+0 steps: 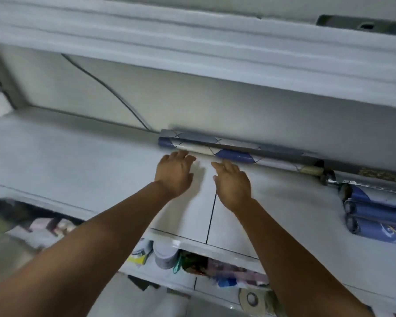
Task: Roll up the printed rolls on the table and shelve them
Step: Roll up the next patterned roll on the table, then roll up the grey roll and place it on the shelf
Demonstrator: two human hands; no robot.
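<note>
From the head camera we look down along both bare forearms onto a white tiled shelf [78, 156]. The printed roll [215, 145], patterned with grey and blue diamonds on a pale ground, lies on this shelf at its very back. It runs lengthwise along the wall [238, 106], with its left end near the middle of the view and its right end low at the right, where a tan core end shows.

Our left hand [174, 172] reaches forward palm down with its fingers straight and a little spread, holding nothing. Its fingertips [184, 154] lie at the near edge of the printed roll, but with the blur we cannot tell whether they touch it. Our right hand [232, 181] is just beside the left one, also palm down, flat and empty. Its fingertips [224, 163] reach the blue diamond on the roll, and again we cannot tell whether there is contact. Neither hand wraps around anything.

At the right edge, three blue rolls [375, 216] lie stacked together on the same shelf, well apart from our hands. A dark cable [114, 92] runs slantwise down the wall to the left end of the printed roll. An upper shelf [192, 53] spans the top of the view. Below the tiled edge, a lower shelf [215, 287] holds blurred clutter, among it a white tub [166, 255] and a tape roll [252, 298].
</note>
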